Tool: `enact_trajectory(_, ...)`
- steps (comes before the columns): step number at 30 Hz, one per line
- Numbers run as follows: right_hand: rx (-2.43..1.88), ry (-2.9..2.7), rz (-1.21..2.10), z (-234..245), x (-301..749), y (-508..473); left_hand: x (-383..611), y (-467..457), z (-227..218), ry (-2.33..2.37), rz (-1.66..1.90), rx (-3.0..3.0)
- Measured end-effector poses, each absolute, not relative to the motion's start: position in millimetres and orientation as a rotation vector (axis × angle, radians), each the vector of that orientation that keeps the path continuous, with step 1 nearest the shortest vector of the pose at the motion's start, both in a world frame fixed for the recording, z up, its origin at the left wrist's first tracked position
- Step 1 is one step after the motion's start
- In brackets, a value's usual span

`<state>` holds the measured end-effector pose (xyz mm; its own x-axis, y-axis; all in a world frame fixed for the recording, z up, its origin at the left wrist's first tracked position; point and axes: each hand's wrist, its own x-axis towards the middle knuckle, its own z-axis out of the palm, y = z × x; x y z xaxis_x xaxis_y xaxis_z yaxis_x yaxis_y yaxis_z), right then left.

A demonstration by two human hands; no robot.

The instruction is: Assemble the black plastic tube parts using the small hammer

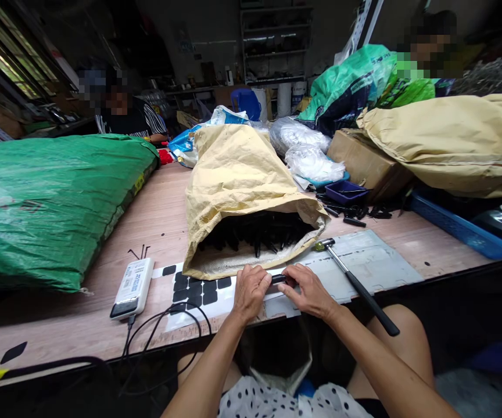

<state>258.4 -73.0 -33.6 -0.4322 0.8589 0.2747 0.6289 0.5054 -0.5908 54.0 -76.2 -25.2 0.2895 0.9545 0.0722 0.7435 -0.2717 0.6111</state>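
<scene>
Both my hands grip a short black cylindrical piece (278, 279) near the table's front edge. My left hand (251, 290) closes round its left end, and my right hand (305, 289) pinches its right end. Just behind them, a tan sack (237, 168) lies with its mouth towards me, and many similar black pieces (257, 232) show inside. To the right of my hands, a hammer (355, 281) rests on a grey plate (375, 255), its handle sticking out past the table edge. A sheet of black rounded-square stickers (196, 290) lies left of my left hand.
A white device (133, 287) with a black cable (164, 313) stands left. A big green sack (50, 209) fills the left side. Further right are a purple tray (345, 191), loose black pieces (354, 222), a cardboard box (366, 162) and a blue tray (455, 223). Two people sit across the table.
</scene>
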Motion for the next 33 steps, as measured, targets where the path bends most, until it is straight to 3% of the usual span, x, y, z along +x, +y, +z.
enact_trajectory(19, -1.134, -2.283, 0.426, -40, 255, -73, 53, -81, -22, 1.472, 0.554, 2.200)
enact_trajectory(30, -0.998, -1.767, 0.881, -31, 269, -72, 48, -98, -4, 1.412, 0.809, 2.042)
enact_trajectory(33, -1.025, -1.649, 0.932, -36, 270, -70, 50, -136, 4, 1.266, 0.711, 2.000)
